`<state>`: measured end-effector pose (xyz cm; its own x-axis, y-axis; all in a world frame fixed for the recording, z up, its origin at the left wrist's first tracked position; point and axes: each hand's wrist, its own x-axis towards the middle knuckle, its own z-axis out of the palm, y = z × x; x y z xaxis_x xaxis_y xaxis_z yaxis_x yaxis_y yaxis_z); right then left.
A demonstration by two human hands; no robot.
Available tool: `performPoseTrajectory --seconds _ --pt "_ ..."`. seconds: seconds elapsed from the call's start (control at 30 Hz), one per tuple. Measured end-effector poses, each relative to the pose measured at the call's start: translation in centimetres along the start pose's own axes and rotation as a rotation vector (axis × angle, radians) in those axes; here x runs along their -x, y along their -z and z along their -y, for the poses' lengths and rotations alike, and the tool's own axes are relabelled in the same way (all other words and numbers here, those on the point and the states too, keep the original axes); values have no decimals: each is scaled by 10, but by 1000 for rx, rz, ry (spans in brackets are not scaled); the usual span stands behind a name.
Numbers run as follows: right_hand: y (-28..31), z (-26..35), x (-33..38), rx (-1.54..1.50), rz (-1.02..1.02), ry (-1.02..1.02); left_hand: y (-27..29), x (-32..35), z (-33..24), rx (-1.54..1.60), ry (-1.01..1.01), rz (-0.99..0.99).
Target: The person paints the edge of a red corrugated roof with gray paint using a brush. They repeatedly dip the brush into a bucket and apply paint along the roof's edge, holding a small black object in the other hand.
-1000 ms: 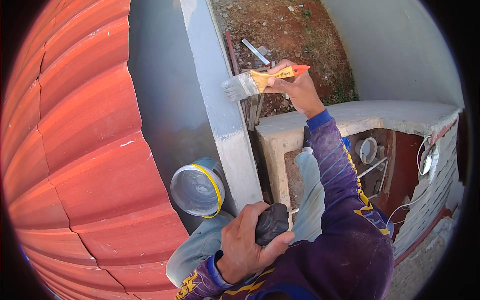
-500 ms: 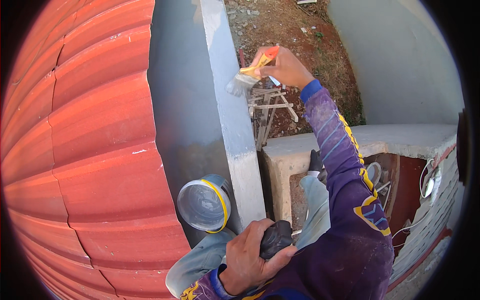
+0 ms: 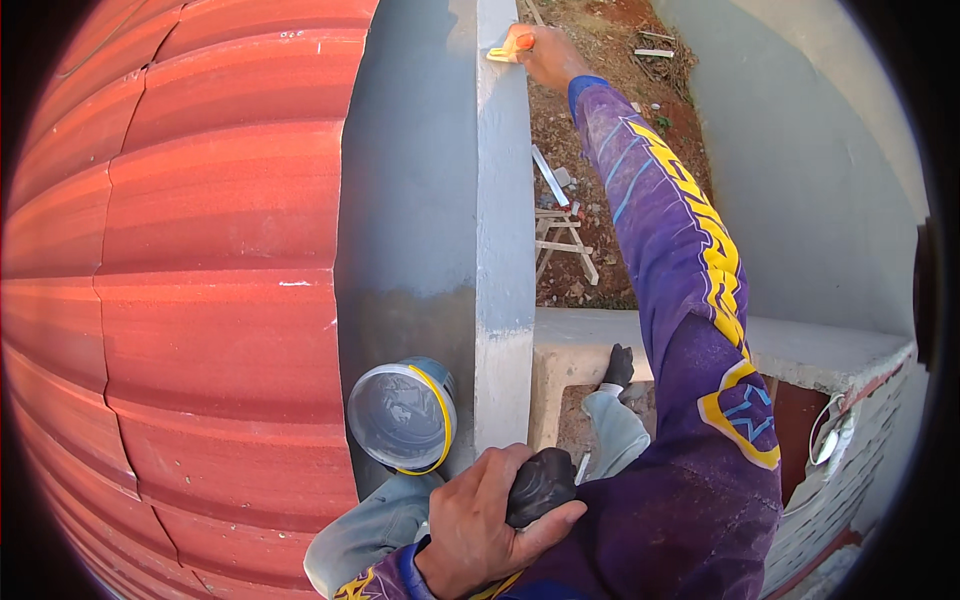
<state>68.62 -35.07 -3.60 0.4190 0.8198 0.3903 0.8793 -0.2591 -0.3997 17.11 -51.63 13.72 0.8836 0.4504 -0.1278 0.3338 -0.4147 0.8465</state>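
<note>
My right hand [image 3: 550, 58] stretches far forward, closed round a paintbrush [image 3: 512, 46] with an orange-tipped yellow handle. The brush is at the far end of the narrow wall top [image 3: 505, 190], which is coated pale blue-grey; its nearer part [image 3: 502, 385] looks bare and lighter. Low in the middle, my left hand [image 3: 478, 520] is curled against a black rounded object [image 3: 543, 487] whose kind I cannot make out. A clear plastic bucket [image 3: 400, 414] with a yellow handle and greyish residue inside stands beyond my left hand.
Red corrugated roofing [image 3: 220, 220] fills the left, its edge bordering a grey gutter-like channel [image 3: 408, 180]. Right of the wall, the ground drops to red earth with a wooden trestle [image 3: 565, 240]. A concrete ledge [image 3: 820, 350] and dangling white cables [image 3: 830, 440] lie right.
My right hand has moved the brush forward along the wall, away from me. My left hand stays on the black object, and the view has shifted slightly.
</note>
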Motion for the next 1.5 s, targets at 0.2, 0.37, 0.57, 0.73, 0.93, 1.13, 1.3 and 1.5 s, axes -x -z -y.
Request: performPoseTrajectory --seconds 0.2,0.37,0.57,0.73,0.93,1.13,1.3,1.5 --pt "65 121 128 -264 387 -26 18 18 -16 63 -85 -31" --pt "106 210 244 -322 535 -1 25 34 -21 117 -166 -102" --pt "102 209 184 -395 612 -47 65 76 -26 247 28 -85" --pt "52 70 26 -224 459 -126 84 98 42 942 519 -390" --pt "-34 18 -131 243 282 107 75 135 123 1521 210 -310" --pt "-59 10 -157 407 196 180 88 104 133 1638 419 -279" --pt "-57 10 -140 165 35 62 95 102 131 1651 448 -264" --pt "-22 9 -93 60 128 -92 97 119 133 1665 407 -198"
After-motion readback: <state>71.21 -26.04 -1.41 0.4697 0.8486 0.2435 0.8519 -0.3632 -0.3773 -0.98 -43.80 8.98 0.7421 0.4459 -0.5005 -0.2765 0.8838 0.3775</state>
